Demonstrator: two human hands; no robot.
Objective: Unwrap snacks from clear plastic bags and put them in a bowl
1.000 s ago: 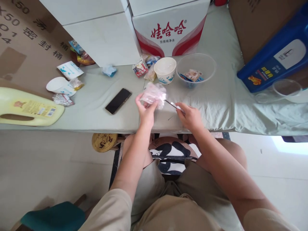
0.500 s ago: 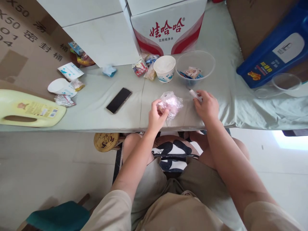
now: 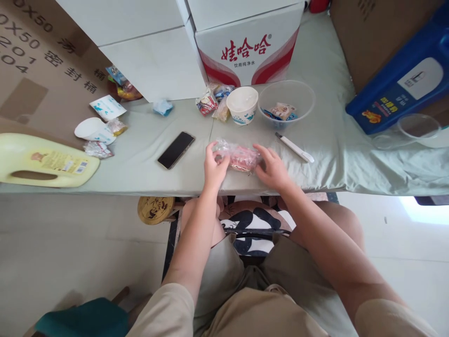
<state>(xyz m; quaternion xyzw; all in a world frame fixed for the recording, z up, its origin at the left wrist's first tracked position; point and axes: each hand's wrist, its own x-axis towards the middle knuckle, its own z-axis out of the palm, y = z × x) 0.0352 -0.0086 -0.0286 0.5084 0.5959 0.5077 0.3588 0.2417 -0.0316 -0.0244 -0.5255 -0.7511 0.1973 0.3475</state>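
Note:
A pink packet in crinkled clear plastic [image 3: 240, 157] lies at the front of the cloth-covered table. My left hand [image 3: 214, 167] has its left end pinched between thumb and fingers. Around the right end, my right hand [image 3: 272, 167] curves its thumb and forefinger, their tips at the plastic. What is inside the wrapping is hard to make out. A white utility knife [image 3: 295, 148] rests on the cloth beyond my right hand. Behind the packet stand a white paper cup [image 3: 242, 105] and a clear plastic bowl [image 3: 304, 105] with small packets in it.
A phone [image 3: 176, 150] lies to the left. Small wrapped packets [image 3: 206, 103] sit by the white carton [image 3: 250, 54] at the back. A yellow jug [image 3: 75, 161] and tipped paper cup [image 3: 89, 130] are far left. A blue jug [image 3: 393, 84] leans at right.
My right hand has put the utility knife down on the cloth and moved left to the packet. The packet has turned and stretched out sideways, with my left hand still on it.

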